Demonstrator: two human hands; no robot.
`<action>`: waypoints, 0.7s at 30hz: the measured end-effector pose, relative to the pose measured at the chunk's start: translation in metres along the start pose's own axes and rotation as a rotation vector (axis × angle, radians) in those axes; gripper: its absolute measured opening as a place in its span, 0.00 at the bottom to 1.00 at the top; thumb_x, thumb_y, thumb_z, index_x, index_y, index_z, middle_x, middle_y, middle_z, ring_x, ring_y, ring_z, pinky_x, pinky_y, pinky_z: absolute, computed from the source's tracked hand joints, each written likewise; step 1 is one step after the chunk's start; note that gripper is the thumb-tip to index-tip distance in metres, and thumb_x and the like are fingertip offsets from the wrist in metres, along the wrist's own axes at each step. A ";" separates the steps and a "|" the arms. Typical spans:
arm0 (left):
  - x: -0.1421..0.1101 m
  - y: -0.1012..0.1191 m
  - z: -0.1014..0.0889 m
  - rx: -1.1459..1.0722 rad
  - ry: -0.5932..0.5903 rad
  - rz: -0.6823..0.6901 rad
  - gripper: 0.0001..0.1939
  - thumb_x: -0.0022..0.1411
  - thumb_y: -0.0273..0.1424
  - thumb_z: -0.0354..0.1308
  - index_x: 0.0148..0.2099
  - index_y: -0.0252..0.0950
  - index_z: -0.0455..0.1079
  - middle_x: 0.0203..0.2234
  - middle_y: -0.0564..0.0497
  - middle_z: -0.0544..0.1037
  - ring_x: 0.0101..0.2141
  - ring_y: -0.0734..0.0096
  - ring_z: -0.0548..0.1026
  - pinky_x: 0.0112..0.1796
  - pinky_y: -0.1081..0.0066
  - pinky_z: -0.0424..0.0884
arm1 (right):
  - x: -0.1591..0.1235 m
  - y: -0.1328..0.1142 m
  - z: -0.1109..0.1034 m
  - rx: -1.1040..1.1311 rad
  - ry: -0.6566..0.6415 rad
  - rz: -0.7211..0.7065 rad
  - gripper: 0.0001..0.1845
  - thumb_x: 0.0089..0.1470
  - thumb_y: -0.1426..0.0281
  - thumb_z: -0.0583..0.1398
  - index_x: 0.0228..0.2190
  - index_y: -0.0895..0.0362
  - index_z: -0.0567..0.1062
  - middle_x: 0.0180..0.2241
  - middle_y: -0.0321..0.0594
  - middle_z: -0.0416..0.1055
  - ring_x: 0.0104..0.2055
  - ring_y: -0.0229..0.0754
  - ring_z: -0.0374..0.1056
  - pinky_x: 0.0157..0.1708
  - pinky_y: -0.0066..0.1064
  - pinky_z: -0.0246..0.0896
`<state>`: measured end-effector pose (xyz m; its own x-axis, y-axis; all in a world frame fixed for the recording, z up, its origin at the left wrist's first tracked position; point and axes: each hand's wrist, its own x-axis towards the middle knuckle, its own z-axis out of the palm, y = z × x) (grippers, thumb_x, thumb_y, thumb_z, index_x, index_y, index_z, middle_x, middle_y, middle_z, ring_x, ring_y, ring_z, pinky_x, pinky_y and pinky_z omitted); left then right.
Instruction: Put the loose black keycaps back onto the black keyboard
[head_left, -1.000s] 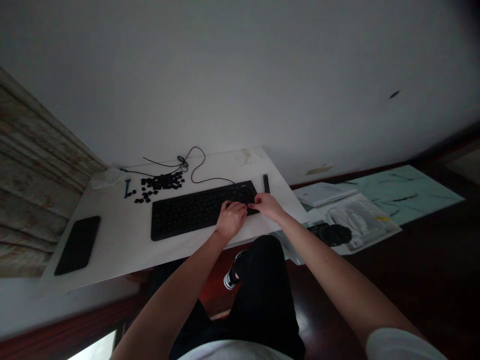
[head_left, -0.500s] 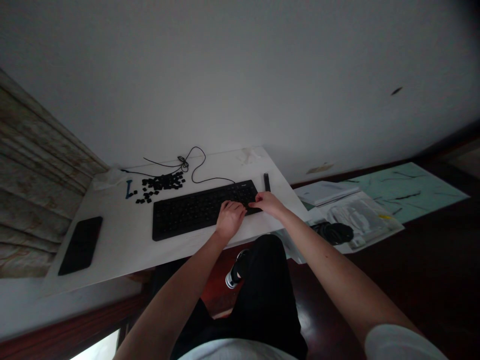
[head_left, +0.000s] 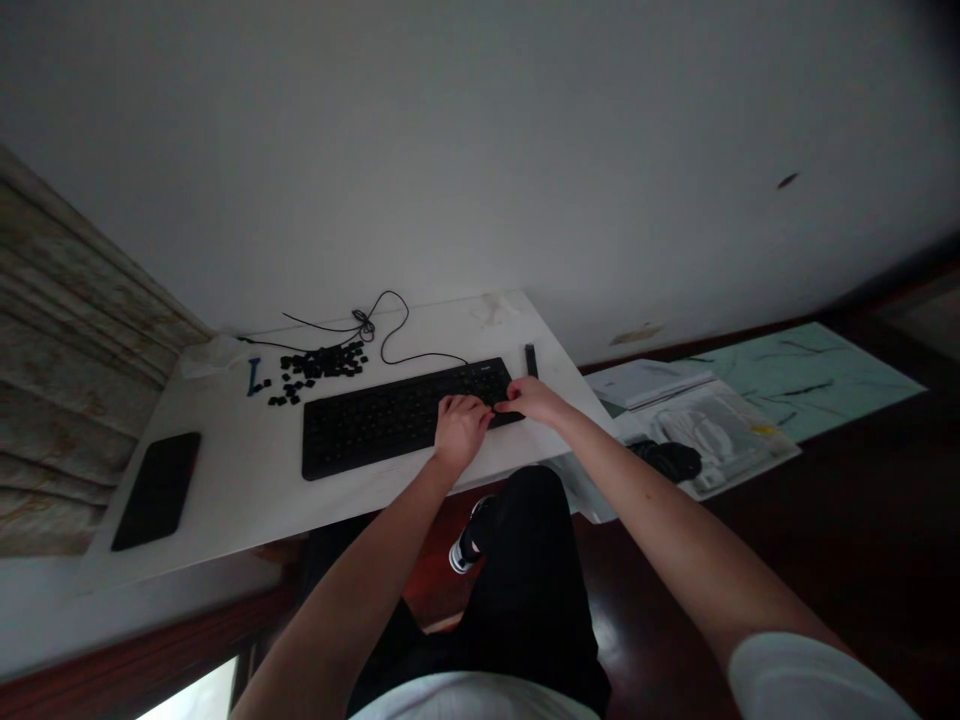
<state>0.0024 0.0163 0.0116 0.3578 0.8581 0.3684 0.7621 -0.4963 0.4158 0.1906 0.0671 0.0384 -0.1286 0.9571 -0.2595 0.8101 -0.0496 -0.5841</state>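
Lightly — left hand (head_left: 461, 430), right hand (head_left: 531, 400) — keyboard (head_left: 360, 428)

Looks like a room in a home, maybe a small study: polished dark wood floor (head_left: 660, 620) at lower right, plain white wall (head_left: 480, 150) across the top, white table (head_left: 225, 500) with a keyboard (head_left: 375, 430) and phone (head_left: 156, 490), pale green marbled sheet (head_left: 802, 385) at right.

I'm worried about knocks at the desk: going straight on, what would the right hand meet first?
Probably the left hand: the fingertips of the right hand point over the black keyboard toward it, nearly reaching it, though they may already touch.
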 end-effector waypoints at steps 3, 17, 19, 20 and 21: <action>-0.001 0.000 0.000 0.001 0.003 0.011 0.08 0.68 0.33 0.57 0.39 0.41 0.77 0.38 0.49 0.80 0.42 0.62 0.73 0.50 0.55 0.63 | 0.002 0.001 -0.001 -0.001 -0.017 -0.018 0.15 0.40 0.62 0.69 0.18 0.55 0.70 0.17 0.31 0.65 0.22 0.36 0.59 0.23 0.29 0.45; -0.001 0.001 0.003 -0.031 0.015 -0.045 0.06 0.65 0.34 0.61 0.43 0.40 0.76 0.43 0.50 0.80 0.46 0.60 0.73 0.53 0.55 0.62 | -0.022 0.012 0.007 0.400 0.086 -0.006 0.11 0.53 0.69 0.59 0.34 0.58 0.81 0.27 0.39 0.77 0.23 0.37 0.66 0.25 0.29 0.59; 0.002 0.002 0.003 -0.057 0.028 -0.080 0.04 0.64 0.33 0.62 0.41 0.41 0.76 0.41 0.50 0.80 0.45 0.61 0.74 0.53 0.55 0.62 | -0.026 0.013 0.009 0.364 0.115 -0.038 0.11 0.53 0.69 0.59 0.34 0.57 0.82 0.30 0.40 0.79 0.25 0.39 0.69 0.28 0.30 0.63; 0.004 0.002 0.003 -0.069 0.031 -0.098 0.04 0.63 0.33 0.63 0.40 0.40 0.76 0.40 0.50 0.80 0.44 0.60 0.74 0.52 0.55 0.63 | -0.027 0.014 0.009 0.338 0.122 -0.064 0.11 0.53 0.68 0.60 0.34 0.56 0.82 0.30 0.40 0.79 0.27 0.40 0.70 0.30 0.31 0.64; 0.006 0.003 0.003 -0.079 0.029 -0.113 0.03 0.63 0.33 0.64 0.39 0.40 0.76 0.39 0.50 0.80 0.44 0.60 0.74 0.52 0.55 0.63 | -0.028 0.014 0.010 0.314 0.126 -0.095 0.10 0.53 0.67 0.60 0.33 0.56 0.83 0.31 0.40 0.80 0.29 0.41 0.72 0.33 0.32 0.65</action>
<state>0.0083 0.0200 0.0130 0.2552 0.9055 0.3391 0.7516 -0.4064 0.5196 0.1995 0.0366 0.0296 -0.1074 0.9884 -0.1071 0.5800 -0.0252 -0.8143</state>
